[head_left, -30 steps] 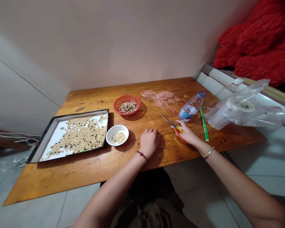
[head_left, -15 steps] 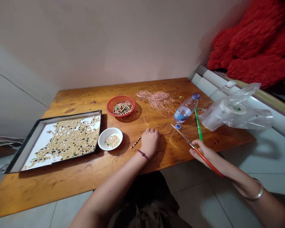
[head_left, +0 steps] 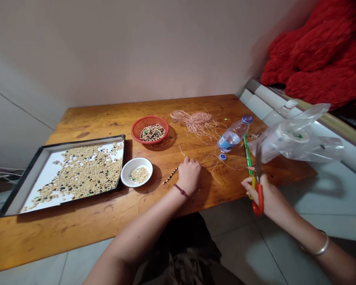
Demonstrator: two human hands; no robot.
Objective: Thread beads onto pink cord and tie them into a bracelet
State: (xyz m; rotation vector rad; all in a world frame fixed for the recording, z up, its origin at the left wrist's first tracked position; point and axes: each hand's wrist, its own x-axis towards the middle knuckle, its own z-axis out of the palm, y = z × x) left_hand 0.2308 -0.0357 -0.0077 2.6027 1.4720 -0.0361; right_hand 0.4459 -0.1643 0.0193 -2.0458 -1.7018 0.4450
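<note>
Scissors [head_left: 258, 178] in right hand [head_left: 265, 194] stand upright, blades pointing away.

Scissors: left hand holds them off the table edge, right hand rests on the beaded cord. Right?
Hands are swapped. The head view shows the right hand holding the scissors, and the left hand resting on the beaded cord.

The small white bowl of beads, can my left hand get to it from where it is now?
Probably yes. The left hand rests on the table just right of the white bowl, with only bare wood and a short beaded cord between them.
</note>
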